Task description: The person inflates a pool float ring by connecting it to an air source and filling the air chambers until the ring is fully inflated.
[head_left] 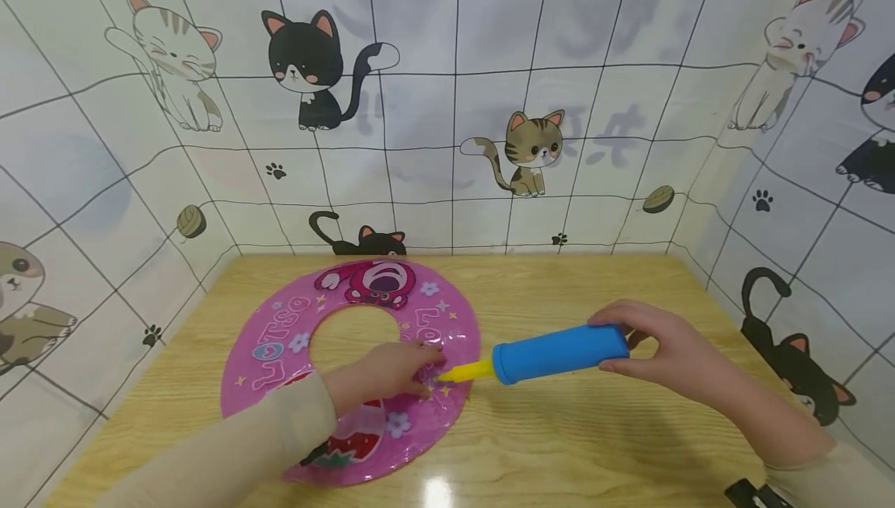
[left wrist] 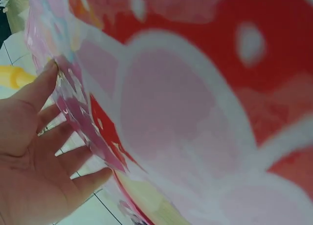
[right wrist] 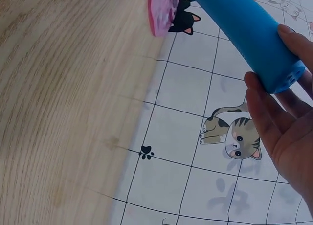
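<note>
A pink inflatable swim ring (head_left: 280, 321) printed with a bear, flowers and strawberries lies on the left of the table. My left hand (head_left: 391, 372) pinches its surface near the inner edge, at the tip of a yellow nozzle. That nozzle belongs to a blue hand pump (head_left: 559, 353), tilted slightly up toward the right. Thumb and fingers of my right hand (head_left: 660, 345) grip the pump's rear end. In the left wrist view, the left hand (left wrist: 44, 151) is beside the ring (left wrist: 171, 102), its thumb near the yellow nozzle (left wrist: 14, 77). Whether the nozzle sits inside a valve is hidden.
The wooden table (head_left: 594, 446) is enclosed by a white gridded cloth (head_left: 433, 104) with cartoon cats at the back and sides. Something black (head_left: 758, 494) shows at the right sleeve near the front edge.
</note>
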### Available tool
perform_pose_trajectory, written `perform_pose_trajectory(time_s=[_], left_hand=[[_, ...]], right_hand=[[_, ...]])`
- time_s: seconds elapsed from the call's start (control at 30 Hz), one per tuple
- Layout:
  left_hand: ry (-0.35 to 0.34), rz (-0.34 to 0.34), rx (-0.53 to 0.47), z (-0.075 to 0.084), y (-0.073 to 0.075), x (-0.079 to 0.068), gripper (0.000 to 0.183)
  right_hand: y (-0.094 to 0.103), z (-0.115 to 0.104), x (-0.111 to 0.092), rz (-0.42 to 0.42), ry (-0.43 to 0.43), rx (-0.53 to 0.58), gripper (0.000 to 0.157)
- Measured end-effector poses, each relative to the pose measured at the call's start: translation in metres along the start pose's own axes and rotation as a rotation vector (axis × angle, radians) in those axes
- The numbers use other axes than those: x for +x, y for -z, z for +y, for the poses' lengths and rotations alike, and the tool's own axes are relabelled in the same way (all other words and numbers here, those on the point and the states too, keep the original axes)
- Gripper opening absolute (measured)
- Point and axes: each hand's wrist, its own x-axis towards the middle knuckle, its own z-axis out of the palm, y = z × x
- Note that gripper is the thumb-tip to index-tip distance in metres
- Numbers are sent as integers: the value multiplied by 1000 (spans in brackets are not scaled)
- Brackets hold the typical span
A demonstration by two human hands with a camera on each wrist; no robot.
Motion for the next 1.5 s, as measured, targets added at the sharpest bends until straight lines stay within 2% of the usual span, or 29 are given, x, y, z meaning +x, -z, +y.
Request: perform_pose_trajectory(time_s=[0.2,0.37,0.53,0.83,1.0,1.1,1.17,1.3,1.5], left_hand=[[61,45,-8,2,0,0,53],[112,56,-38,-11,2,5,53],[98,42,-58,-29,4,8,55],[87,22,-66,-47,14,6,53],[106,27,-91,-56,13,4,54],[126,48,-52,-59,13,2,55],[125,62,-8,-58,14,1,57],[85,103,-3,-45,20,-2,61],[10,204,-232,-17,27,-10,57]], right_hand=[[-5,-4,1,30,-20,-20,54],[-17,-7,7,46,-52,-18,51],[-28,-6,12,47,-104,13,48],[-49,-2,19,39,-201,119,46],[-60,0,19,38,-257,169,46],[-64,1,20,45,-276,195,46],[-66,1,21,52,-292,210,46],[-70,0,21,66,-331,247,46],[-72,-2,21,91,-391,291,46]])
